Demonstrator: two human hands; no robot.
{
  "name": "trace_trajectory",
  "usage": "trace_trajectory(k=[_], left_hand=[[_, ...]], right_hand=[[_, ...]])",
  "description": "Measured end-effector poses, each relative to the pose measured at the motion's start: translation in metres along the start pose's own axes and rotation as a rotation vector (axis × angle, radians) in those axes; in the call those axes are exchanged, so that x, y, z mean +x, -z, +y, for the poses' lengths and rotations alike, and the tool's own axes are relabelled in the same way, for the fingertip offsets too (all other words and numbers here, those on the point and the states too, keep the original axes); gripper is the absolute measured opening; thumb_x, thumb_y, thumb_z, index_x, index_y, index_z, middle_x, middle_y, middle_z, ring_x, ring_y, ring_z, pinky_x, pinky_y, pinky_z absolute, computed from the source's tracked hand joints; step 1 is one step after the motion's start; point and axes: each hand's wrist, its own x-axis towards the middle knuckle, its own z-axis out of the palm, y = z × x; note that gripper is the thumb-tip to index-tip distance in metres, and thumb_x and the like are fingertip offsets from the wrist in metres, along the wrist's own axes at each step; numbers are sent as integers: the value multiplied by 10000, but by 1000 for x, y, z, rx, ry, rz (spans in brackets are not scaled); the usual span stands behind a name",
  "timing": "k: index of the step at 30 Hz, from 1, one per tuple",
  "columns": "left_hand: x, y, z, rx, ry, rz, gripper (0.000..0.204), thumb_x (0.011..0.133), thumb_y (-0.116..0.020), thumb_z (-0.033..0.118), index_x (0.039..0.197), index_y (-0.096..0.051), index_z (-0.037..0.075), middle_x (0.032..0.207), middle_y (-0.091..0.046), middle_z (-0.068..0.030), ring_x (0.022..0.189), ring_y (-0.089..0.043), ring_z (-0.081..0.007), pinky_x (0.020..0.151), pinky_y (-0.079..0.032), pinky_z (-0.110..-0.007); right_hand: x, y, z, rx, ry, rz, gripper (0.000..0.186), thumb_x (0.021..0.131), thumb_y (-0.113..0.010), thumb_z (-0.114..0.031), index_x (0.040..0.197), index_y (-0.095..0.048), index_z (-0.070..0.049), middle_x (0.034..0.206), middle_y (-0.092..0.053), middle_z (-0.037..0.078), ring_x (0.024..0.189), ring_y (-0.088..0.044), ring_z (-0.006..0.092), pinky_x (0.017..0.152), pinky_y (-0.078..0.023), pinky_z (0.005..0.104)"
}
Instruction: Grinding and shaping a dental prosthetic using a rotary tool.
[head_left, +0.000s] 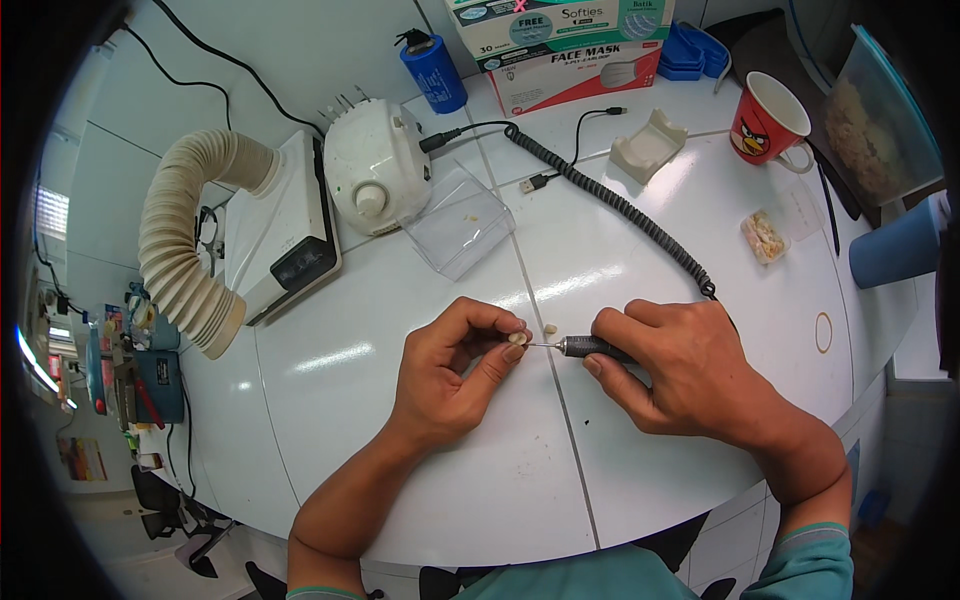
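Over the white table, my left hand (440,378) pinches a small cream tooth-like piece (517,339) between thumb and fingertips, which partly cover it. My right hand (685,365) is closed around a dark rotary handpiece (580,346), held level and pointing left. Its thin metal bur (543,345) reaches to the piece at my left fingertips; whether it is spinning cannot be seen. A second small cream piece (551,328) lies on the table just beyond the bur. A black coiled cord (620,205) runs from beyond my right hand to the white control unit (375,165).
Back left stands a dust extractor (280,220) with a ribbed hose (165,240), beside a clear plastic box (465,225). Face mask boxes (575,75), a blue canister (435,78), a cream stand (648,147), a red mug (765,120) and a small packet (764,238) line the far side.
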Motion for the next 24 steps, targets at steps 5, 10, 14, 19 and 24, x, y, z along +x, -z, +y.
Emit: trace_trajectory(k=[5,10,14,19,24], left_hand=[[0,1,-2,16,-8,6,169,1047,-723,-42,1207,-666,-45,1136,-766,-108,1093,-750,-160,1005,-600,-307],[0,0,-1,8,-11,15,171,1037,-733,-50,1192,-662,-44,1135,-767,-110,1089,-752,-161,1001,-603,-310],[0,-1,-1,-3,-10,12,186,1025,-742,-63,1191,-661,-43,1146,-762,-111,1095,-750,-163,1000,-606,-312],[0,0,0,27,-27,-6,200,1007,-753,-80,1184,-673,-33,1158,-750,-112,1093,-743,-163,993,-609,-314],[1,0,0,31,-43,-9,187,999,-759,-86,1168,-690,-43,1152,-751,-112,1083,-742,-162,980,-607,-308]], right_hand=[[0,0,-1,-10,0,-1,209,1017,-738,-308,1004,-695,-104,677,-628,88,542,-652,335,479,-468,466],[0,0,-1,-4,3,0,210,1020,-737,-312,1010,-698,-106,679,-628,88,542,-653,335,475,-470,465],[0,0,0,-4,1,-3,211,1021,-736,-313,1013,-697,-106,681,-630,90,542,-653,335,475,-471,464],[0,-1,0,-7,2,12,209,1023,-741,-311,1019,-696,-107,686,-632,89,539,-652,327,475,-471,457],[-1,0,-2,-28,0,7,207,1020,-753,-307,1015,-694,-109,693,-629,85,542,-653,317,473,-468,451]])
